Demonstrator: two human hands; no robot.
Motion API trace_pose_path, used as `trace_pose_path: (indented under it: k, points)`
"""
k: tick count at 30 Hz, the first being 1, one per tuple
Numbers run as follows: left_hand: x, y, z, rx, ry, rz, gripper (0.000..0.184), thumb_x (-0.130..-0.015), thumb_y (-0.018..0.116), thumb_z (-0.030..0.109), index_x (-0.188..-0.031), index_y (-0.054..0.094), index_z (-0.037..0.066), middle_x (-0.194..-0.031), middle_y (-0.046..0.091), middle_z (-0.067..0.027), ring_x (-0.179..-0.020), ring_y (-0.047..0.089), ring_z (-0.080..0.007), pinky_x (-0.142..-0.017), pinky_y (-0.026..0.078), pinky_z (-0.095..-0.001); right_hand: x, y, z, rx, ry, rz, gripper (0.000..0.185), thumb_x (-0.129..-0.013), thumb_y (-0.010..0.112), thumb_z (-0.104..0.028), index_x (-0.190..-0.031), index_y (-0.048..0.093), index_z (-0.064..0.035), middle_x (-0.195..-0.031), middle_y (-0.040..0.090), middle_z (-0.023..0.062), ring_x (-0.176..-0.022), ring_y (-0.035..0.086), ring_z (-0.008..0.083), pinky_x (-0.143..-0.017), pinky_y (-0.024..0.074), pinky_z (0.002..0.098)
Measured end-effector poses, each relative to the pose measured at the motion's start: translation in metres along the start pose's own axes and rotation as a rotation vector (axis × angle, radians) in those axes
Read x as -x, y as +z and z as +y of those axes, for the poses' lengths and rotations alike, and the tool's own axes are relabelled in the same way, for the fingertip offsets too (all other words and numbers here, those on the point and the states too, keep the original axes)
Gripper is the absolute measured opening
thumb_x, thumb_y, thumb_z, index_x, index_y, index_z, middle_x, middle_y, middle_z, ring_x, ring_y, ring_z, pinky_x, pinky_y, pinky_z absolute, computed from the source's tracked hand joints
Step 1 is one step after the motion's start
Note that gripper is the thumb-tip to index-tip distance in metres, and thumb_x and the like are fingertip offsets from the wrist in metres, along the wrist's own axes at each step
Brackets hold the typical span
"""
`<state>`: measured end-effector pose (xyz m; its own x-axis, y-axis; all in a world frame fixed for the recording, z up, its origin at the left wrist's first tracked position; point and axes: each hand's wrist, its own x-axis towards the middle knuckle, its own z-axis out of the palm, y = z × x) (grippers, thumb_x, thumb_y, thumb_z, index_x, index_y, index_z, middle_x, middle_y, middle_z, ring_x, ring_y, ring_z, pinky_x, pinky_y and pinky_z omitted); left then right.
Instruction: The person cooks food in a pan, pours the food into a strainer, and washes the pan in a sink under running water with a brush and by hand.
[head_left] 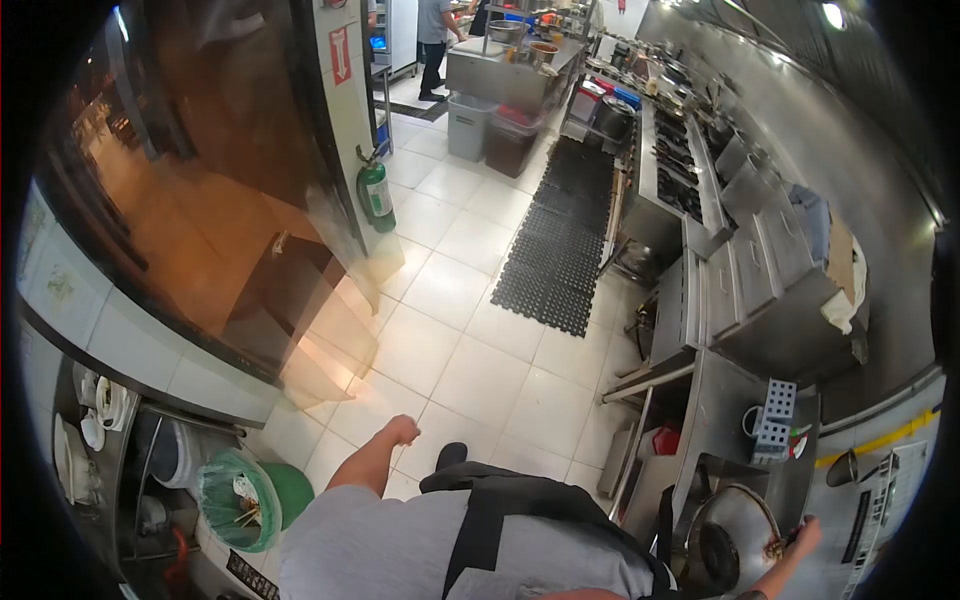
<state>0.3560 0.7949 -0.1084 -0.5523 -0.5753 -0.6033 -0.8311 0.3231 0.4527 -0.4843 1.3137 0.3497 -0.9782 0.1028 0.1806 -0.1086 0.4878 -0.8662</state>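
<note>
My left hand [403,430] hangs out in front of me over the tiled floor, its fingers curled in and nothing visible in them. Low on the right, my right hand [801,538] is closed around the handle of a large, round metal pan [740,510]. The pan is tilted, with a dark patch in its middle and brown stains near the handle. Behind it stands a steel sink counter [745,395]. On that counter sits a grey perforated holder [775,420].
A green bin [285,492] with a lined bag stands at left. Black rubber mats [560,235] run along the stove [680,165]. A fire extinguisher [376,192] hangs beside the glass door. Grey and brown bins [468,125] stand under the far counter, near another person [433,40].
</note>
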Motion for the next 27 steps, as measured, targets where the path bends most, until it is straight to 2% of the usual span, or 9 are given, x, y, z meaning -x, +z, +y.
trace_pose_path:
  k: [2, 3, 5, 9, 16, 19, 20, 22, 27]
  points:
    - [-0.001, 0.016, -0.052, 0.102, -0.264, -0.235, 0.027, -0.084, 0.060, 0.023, -0.083, 0.072, -0.001, -0.076, 0.073, -0.0151, -0.065, 0.071, -0.0228, -0.062, 0.056, -0.0362, 0.015, -0.016, -0.022, -0.057, 0.083, 0.080, 0.029, -0.086, 0.060, -0.030, -0.082, 0.067, -0.0018, -0.058, 0.050, 0.0062, -0.049, 0.049, 0.0174, -0.048, 0.0409, 0.0322]
    - [0.008, 0.009, -0.058, 0.105, -0.263, -0.235, 0.027, -0.084, 0.060, 0.023, -0.083, 0.072, -0.001, -0.076, 0.073, -0.0151, -0.065, 0.071, -0.0228, -0.062, 0.056, -0.0362, 0.028, -0.022, -0.037, -0.056, 0.080, 0.080, 0.029, -0.086, 0.060, -0.030, -0.082, 0.067, -0.0018, -0.058, 0.050, 0.0062, -0.049, 0.049, 0.0174, -0.048, 0.0409, 0.0322]
    - [0.039, 0.003, -0.071, 0.407, -0.711, -0.085, 0.028, -0.083, 0.052, 0.012, -0.090, 0.075, -0.002, -0.090, 0.074, -0.0193, -0.071, 0.072, -0.0284, -0.069, 0.058, -0.0399, 0.084, -0.027, -0.078, -0.225, 0.144, 0.142, 0.029, -0.087, 0.061, -0.031, -0.089, 0.069, -0.0041, -0.057, 0.046, 0.0030, -0.051, 0.045, 0.0139, -0.051, 0.0395, 0.0285]
    - [0.041, -0.018, -0.089, 0.403, -0.696, -0.096, 0.032, -0.083, 0.050, 0.014, -0.092, 0.073, -0.006, -0.082, 0.073, -0.0186, -0.067, 0.072, -0.0266, -0.063, 0.057, -0.0358, 0.116, -0.040, -0.073, -0.437, 0.192, 0.265, 0.027, -0.088, 0.064, -0.032, -0.093, 0.070, -0.0061, -0.057, 0.043, -0.0001, -0.052, 0.042, 0.0113, -0.051, 0.0372, 0.0264]
    - [-0.016, -0.056, -0.066, 0.243, -0.322, -0.001, 0.031, -0.079, 0.052, 0.023, -0.064, 0.072, 0.004, -0.071, 0.072, -0.0154, -0.069, 0.071, -0.0281, -0.074, 0.057, -0.0409, 0.119, -0.033, -0.065, -0.564, 0.218, 0.311, 0.024, -0.088, 0.067, -0.030, -0.096, 0.070, -0.0078, -0.056, 0.041, -0.0028, -0.050, 0.040, 0.0096, -0.048, 0.0343, 0.0260]
    - [-0.028, -0.073, -0.042, 0.273, -0.209, 0.077, 0.027, -0.084, 0.058, 0.020, -0.082, 0.071, -0.003, -0.075, 0.072, -0.0146, -0.064, 0.072, -0.0229, -0.058, 0.057, -0.0360, 0.080, -0.047, -0.049, -0.473, 0.251, 0.240, 0.023, -0.087, 0.069, -0.029, -0.097, 0.070, -0.0092, -0.055, 0.039, -0.0048, -0.047, 0.038, 0.0083, -0.046, 0.0313, 0.0260]
    - [-0.030, -0.072, -0.037, 0.262, -0.208, 0.069, 0.027, -0.084, 0.058, 0.020, -0.082, 0.071, -0.003, -0.075, 0.072, -0.0146, -0.064, 0.072, -0.0229, -0.058, 0.057, -0.0360, 0.068, -0.050, -0.044, -0.468, 0.260, 0.249, 0.023, -0.087, 0.069, -0.029, -0.097, 0.070, -0.0092, -0.055, 0.039, -0.0048, -0.047, 0.038, 0.0083, -0.046, 0.0313, 0.0260]
    - [-0.036, -0.072, -0.030, 0.312, -0.170, 0.157, 0.027, -0.083, 0.058, 0.021, -0.082, 0.071, -0.003, -0.074, 0.072, -0.0143, -0.064, 0.072, -0.0229, -0.058, 0.057, -0.0355, 0.047, -0.048, -0.037, -0.468, 0.239, 0.251, 0.029, -0.086, 0.070, -0.038, -0.072, 0.056, -0.0174, -0.056, 0.035, -0.0065, -0.044, 0.033, 0.0075, -0.042, 0.0271, 0.0250]
    - [-0.027, -0.059, -0.024, 0.262, -0.269, 0.028, 0.028, -0.084, 0.058, 0.022, -0.084, 0.071, -0.003, -0.075, 0.073, -0.0141, -0.065, 0.072, -0.0228, -0.058, 0.057, -0.0356, 0.029, -0.073, -0.040, -0.418, 0.151, 0.254, 0.020, -0.086, 0.071, -0.033, -0.077, 0.061, -0.0179, -0.056, 0.036, -0.0067, -0.044, 0.033, 0.0057, -0.042, 0.0257, 0.0231]
